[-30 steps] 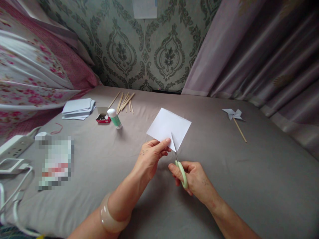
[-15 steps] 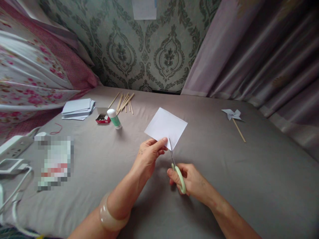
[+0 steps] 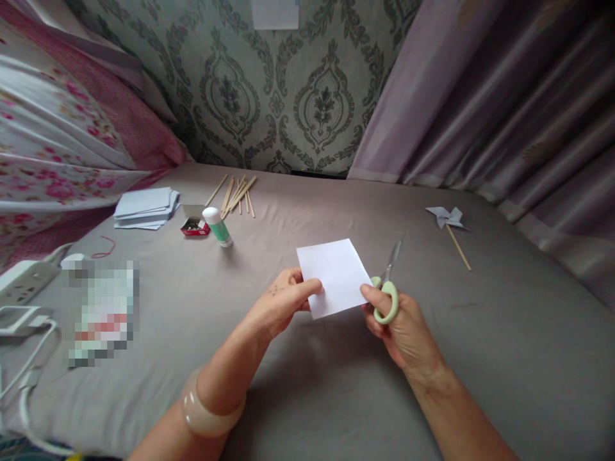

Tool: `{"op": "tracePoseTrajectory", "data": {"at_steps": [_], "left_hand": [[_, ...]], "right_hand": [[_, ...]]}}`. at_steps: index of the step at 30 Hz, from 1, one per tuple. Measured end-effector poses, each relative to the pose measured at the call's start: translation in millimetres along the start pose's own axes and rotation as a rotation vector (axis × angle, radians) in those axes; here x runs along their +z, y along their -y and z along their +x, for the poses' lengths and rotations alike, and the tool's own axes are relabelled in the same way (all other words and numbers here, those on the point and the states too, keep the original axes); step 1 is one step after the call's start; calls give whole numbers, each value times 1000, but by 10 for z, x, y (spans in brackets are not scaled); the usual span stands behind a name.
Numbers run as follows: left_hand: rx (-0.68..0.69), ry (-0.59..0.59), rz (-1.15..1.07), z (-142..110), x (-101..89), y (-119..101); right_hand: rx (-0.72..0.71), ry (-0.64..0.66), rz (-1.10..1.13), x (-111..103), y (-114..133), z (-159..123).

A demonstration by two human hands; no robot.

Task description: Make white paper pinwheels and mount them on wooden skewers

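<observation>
While the left hand [image 3: 283, 301] pinches the left edge of a square of white paper [image 3: 335, 275], thumb on top and other fingers underneath, the right hand [image 3: 408, 336] now grips its near right corner too. Half a second ago, the scissors [image 3: 394, 307] had their blades across the paper's near edge; now they are clear of it, tucked in the right hand, handles green, blades pointing far and slightly right. The paper has turned as well, from a diamond to a squarer angle, so cutting appears paused and the sheet seems to be being repositioned. No cut line can be made out on it

The paper is held in the middle of the scene, above a grey cloth-covered surface [image 3: 480, 384]. Far left lie a stack of paper [image 3: 141, 203], an open red box [image 3: 195, 230], an upright green and white tube [image 3: 220, 232] and loose wooden sticks [image 3: 240, 197]. Far right lies a white paper pinwheel [image 3: 444, 219] on a stick
</observation>
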State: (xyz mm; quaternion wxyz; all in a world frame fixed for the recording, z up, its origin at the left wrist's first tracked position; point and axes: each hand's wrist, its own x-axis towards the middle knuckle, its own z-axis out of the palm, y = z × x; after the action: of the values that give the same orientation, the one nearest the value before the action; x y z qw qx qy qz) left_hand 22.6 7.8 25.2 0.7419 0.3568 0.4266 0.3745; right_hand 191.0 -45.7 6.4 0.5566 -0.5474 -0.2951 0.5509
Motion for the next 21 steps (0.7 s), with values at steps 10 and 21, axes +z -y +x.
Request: {"op": "tracePoseTrajectory", "data": {"at_steps": [10,21], "left_hand": [[103,-36,-181,38,70,157],[51,-25,-152,-5,249,379]], "right_hand": [[-55,-89,-11,125,-174,-2],[-115,-199,32,139,-194,2]]}}
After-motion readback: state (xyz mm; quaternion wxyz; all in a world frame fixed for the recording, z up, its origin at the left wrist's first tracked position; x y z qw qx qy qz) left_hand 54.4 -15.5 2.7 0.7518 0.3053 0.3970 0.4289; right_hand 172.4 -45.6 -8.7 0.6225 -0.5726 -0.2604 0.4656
